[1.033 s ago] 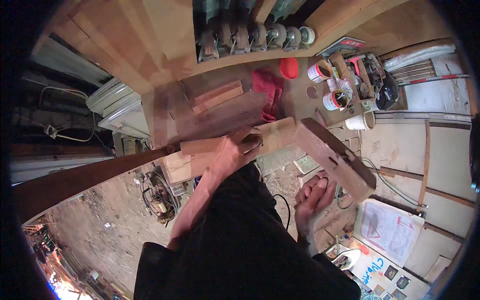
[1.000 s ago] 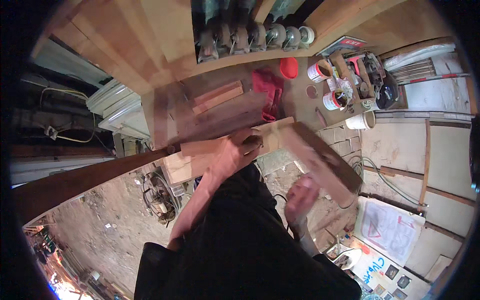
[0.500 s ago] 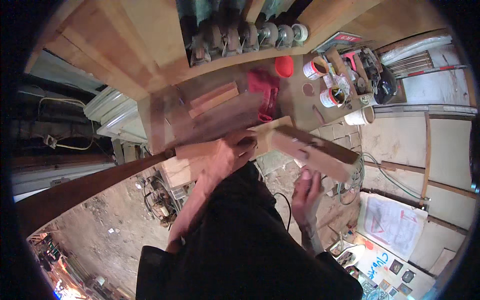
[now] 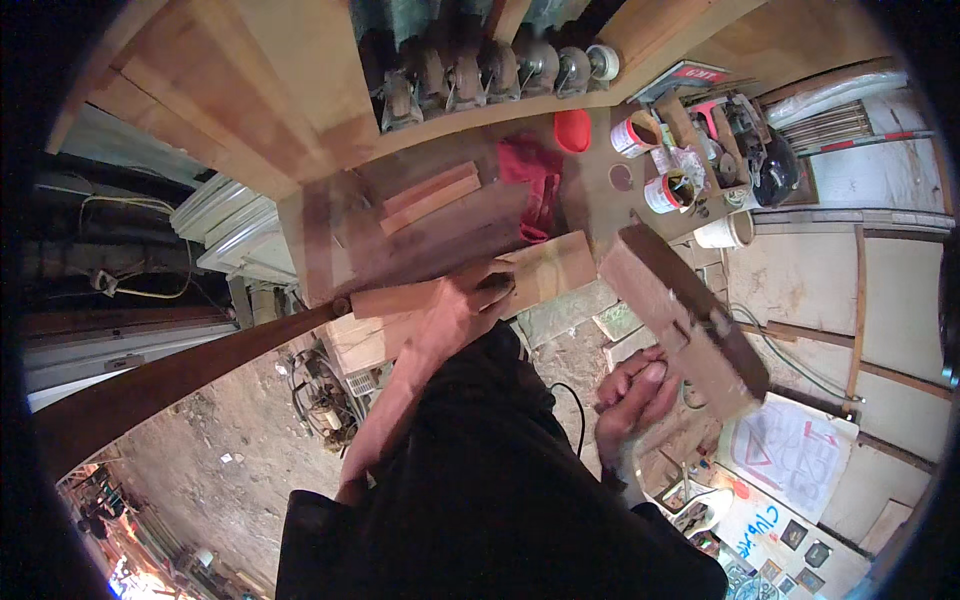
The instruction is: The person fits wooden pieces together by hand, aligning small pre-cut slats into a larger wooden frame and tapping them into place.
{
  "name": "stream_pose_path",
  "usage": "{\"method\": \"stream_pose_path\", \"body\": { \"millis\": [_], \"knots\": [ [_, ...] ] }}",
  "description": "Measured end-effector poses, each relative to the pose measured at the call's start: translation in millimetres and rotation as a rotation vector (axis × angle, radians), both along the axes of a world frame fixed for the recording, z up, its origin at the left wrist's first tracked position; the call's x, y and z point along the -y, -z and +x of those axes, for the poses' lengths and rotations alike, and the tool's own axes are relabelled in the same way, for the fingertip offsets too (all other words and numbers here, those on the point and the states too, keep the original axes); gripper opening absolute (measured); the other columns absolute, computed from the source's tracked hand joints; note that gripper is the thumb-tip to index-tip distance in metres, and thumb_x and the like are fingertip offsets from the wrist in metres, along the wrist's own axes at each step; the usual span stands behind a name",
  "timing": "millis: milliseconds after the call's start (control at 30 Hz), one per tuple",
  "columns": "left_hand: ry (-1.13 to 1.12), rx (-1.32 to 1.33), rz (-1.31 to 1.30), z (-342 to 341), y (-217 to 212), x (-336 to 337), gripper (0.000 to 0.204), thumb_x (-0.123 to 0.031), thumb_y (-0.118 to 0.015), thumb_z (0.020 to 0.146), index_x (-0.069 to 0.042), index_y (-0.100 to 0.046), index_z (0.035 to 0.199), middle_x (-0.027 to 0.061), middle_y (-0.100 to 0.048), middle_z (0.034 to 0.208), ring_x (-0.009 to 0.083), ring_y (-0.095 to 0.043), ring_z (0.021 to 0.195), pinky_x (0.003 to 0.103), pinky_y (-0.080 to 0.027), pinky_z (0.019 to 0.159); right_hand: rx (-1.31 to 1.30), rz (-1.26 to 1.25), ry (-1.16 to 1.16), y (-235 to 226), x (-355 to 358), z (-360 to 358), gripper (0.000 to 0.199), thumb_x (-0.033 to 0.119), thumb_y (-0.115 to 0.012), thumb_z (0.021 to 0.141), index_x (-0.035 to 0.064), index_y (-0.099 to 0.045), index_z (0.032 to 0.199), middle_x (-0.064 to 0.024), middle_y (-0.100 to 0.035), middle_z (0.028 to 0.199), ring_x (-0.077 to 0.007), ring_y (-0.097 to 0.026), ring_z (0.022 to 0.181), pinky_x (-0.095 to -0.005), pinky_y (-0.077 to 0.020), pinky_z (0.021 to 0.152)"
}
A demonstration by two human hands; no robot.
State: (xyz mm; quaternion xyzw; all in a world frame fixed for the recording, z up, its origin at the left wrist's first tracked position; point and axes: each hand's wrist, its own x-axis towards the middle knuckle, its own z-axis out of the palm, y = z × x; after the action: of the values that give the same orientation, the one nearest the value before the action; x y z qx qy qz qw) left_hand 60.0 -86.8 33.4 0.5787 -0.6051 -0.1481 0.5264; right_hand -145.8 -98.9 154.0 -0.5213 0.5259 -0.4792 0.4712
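Note:
My left hand (image 4: 468, 303) rests on a long pale board (image 4: 555, 268) along the bench's near edge. Its fingers curl round the right end of a narrower strip of wood (image 4: 395, 300) lying on that board; what is under the fingertips is partly hidden. To the right, clear of the bench, my right hand (image 4: 636, 395) is closed on a wooden mallet (image 4: 685, 325). The mallet's big block head hangs tilted beyond my fist, a joint end showing on its face. Most of its handle is hidden.
On the workbench (image 4: 330, 210) lie a reddish wood block (image 4: 430, 198) and a dark red cloth (image 4: 535, 180). A red cup (image 4: 572, 131), paint tins (image 4: 668, 192) and a tool box (image 4: 715, 150) stand farther back. A long dark beam (image 4: 200, 365) reaches the board from the left.
My right hand has swung the mallet to the right and nearer to me, away from the board, and its head has turned steeper. My left hand stays in place.

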Motion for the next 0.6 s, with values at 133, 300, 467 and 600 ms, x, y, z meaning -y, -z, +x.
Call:
{"method": "stream_pose_path", "body": {
  "millis": [133,300,467,600],
  "knots": [
    [0.049,-0.184,0.081,-2,9,-4,0.013,0.000,-0.074,0.076,0.000,-0.072,0.089,0.0122,-0.068,0.106,0.0294,-0.069,0.089,0.039,-0.058,0.078,-0.779,-0.154,-0.540,33,9,-14,0.018,0.013,-0.043,0.100,-0.0024,-0.052,0.098,-0.0168,-0.053,0.075,-0.0343,-0.053,0.061,-0.0468,-0.0415,0.056],
    [0.031,-0.001,0.053,1,-2,-7,0.012,0.000,-0.074,0.075,-0.002,-0.074,0.087,0.0111,-0.066,0.113,0.0286,-0.068,0.093,0.038,-0.057,0.082,-0.570,-0.002,-0.287,24,13,-15,0.019,0.014,-0.040,0.103,-0.0025,-0.049,0.105,-0.0109,-0.049,0.070,-0.0246,-0.049,0.055,-0.0399,-0.0386,0.051],
    [0.077,0.004,0.232,4,-32,-19,0.042,-0.007,-0.075,0.077,-0.007,-0.066,0.118,0.0124,-0.062,0.121,0.0375,-0.066,0.099,0.043,-0.055,0.089,-0.202,0.127,-0.200,10,21,-4,0.022,0.021,-0.041,0.105,0.0010,-0.050,0.104,0.0010,-0.039,0.061,-0.0058,-0.035,0.051,-0.0250,-0.0263,0.044],
    [0.140,0.049,0.313,18,-29,-22,0.054,-0.009,-0.076,0.076,-0.009,-0.060,0.127,0.0123,-0.064,0.119,0.0398,-0.065,0.103,0.044,-0.054,0.091,-0.288,0.099,-0.280,23,21,-13,0.022,0.019,-0.042,0.104,-0.0006,-0.052,0.104,-0.0030,-0.044,0.062,-0.0097,-0.040,0.051,-0.0277,-0.0315,0.046]
  ]
}}
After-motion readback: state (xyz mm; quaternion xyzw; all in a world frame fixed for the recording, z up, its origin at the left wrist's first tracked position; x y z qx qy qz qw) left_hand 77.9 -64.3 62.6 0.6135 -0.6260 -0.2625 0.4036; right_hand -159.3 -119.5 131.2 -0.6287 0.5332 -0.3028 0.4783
